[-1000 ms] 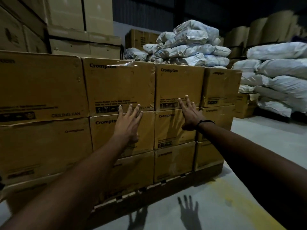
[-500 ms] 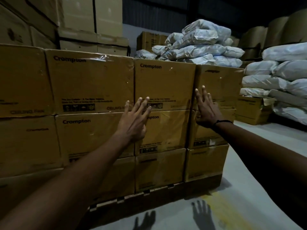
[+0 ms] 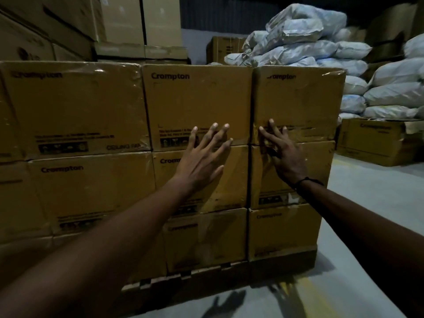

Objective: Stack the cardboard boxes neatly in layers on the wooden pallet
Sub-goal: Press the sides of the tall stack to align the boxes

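- Head view: a dim warehouse is seen, with a grey concrete floor (image 3: 367, 203) marked by a faint yellow stripe; white sacks (image 3: 305, 42) are piled at the back and along the right wall; further cartons (image 3: 68, 21) are stacked high at the upper left, and an opened carton (image 3: 371, 141) is set on the floor at the right.
- Cardboard boxes (image 3: 197, 104) printed "Crompton" are stacked in three visible layers on the wooden pallet (image 3: 206, 276), whose edge is seen under the bottom layer; the box faces are roughly flush.
- Left hand (image 3: 202, 161) is laid flat against the stack, fingers straight and spread; the seam between the top and middle layers is crossed by the fingers; nothing is gripped.
- Right hand (image 3: 284, 157), a dark band at its wrist, is pressed flat on the corner column of boxes, fingers spread across the same seam; its grip is likewise apart.
- Shadows of both hands are cast on the floor below.
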Available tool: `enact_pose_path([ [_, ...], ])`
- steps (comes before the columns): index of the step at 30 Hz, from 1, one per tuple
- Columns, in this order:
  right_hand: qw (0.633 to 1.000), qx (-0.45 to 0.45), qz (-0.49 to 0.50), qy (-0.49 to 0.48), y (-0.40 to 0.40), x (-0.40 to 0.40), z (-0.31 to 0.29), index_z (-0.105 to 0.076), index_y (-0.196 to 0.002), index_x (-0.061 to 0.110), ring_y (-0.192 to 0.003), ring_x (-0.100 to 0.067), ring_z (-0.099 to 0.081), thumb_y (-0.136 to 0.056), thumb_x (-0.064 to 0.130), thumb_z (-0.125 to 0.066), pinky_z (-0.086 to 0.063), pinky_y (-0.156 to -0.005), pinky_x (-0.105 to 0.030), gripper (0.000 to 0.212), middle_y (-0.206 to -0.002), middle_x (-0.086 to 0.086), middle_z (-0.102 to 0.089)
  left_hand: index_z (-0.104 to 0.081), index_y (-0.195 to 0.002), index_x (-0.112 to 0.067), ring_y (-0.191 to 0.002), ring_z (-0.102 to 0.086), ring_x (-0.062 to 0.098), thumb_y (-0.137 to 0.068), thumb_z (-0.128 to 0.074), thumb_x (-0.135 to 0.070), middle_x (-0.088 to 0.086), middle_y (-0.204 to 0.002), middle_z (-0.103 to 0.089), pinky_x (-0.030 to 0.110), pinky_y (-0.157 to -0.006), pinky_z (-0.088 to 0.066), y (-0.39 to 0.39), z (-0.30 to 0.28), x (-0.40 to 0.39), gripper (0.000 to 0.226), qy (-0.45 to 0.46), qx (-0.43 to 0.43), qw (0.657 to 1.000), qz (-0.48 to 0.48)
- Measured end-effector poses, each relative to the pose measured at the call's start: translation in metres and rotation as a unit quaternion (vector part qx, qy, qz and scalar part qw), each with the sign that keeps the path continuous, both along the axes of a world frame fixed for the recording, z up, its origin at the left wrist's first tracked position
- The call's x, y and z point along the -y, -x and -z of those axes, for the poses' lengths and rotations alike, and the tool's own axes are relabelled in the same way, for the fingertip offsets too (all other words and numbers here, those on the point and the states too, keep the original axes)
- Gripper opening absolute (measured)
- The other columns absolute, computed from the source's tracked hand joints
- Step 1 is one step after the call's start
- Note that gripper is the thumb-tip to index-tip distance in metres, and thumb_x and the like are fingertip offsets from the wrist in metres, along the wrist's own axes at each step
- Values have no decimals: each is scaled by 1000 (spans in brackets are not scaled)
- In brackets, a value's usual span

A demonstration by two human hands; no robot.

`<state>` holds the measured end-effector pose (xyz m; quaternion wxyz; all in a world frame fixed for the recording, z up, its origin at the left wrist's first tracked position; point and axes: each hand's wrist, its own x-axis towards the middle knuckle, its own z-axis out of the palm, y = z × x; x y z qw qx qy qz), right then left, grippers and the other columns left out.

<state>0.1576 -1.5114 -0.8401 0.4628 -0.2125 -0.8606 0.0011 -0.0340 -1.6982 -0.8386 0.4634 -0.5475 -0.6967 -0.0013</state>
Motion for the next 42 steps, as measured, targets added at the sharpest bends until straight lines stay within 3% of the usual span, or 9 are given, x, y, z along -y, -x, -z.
enact_pose_path([
  [4,1000,-29,-5,-3,13,-5,5,-45,-152,40,-152,-38,-24,-98,26,-68,-58,-88,-46,60,-163,17,-17,-10,-163,-31,-157,13,30,-98,-49,-60,6,-171,18,66,-122,-3,1,11,-10,81,-2,10,1000,-10],
  [14,999,-47,19,-15,17,-5,5,-47,-149,40,-150,-36,-31,-95,26,-73,-55,-93,-43,62,-164,13,-27,-12,-163,-34,-158,11,28,-98,-49,-62,5,-171,14,68,-121,-4,9,20,-16,79,-18,0,1000,1],
  [20,998,-43,25,-30,13,-8,1,-51,-147,40,-146,-36,-40,-91,37,-76,-56,-95,-49,61,-161,12,-36,-19,-162,-32,-158,0,30,-97,-50,-63,5,-172,-6,70,-119,-9,9,23,-17,79,-27,-5,1000,1],
  [25,999,-26,22,-42,12,-9,6,-48,-149,41,-149,-36,-34,-98,44,-65,-57,-91,-48,53,-164,13,-28,-23,-161,-32,-151,-17,31,-92,-59,-62,6,-162,-22,72,-117,-14,5,24,-17,83,-33,5,999,-9],
  [32,998,-1,-3,-65,10,-15,26,-49,-150,33,-152,-39,-25,-97,22,-69,-61,-82,-50,57,-166,6,-27,-31,-159,-29,-138,-28,29,-90,-64,-57,6,-152,-26,72,-113,-23,2,33,-19,82,-65,-9,998,-2],
  [42,999,-5,-6,-33,20,-13,22,-53,-148,29,-152,-40,-23,-100,20,-66,-55,-96,-56,51,-165,3,-29,-30,-159,-27,-134,-30,29,-88,-65,-56,7,-151,-27,71,-108,-30,1,34,-20,84,-66,-2,998,-1],
])
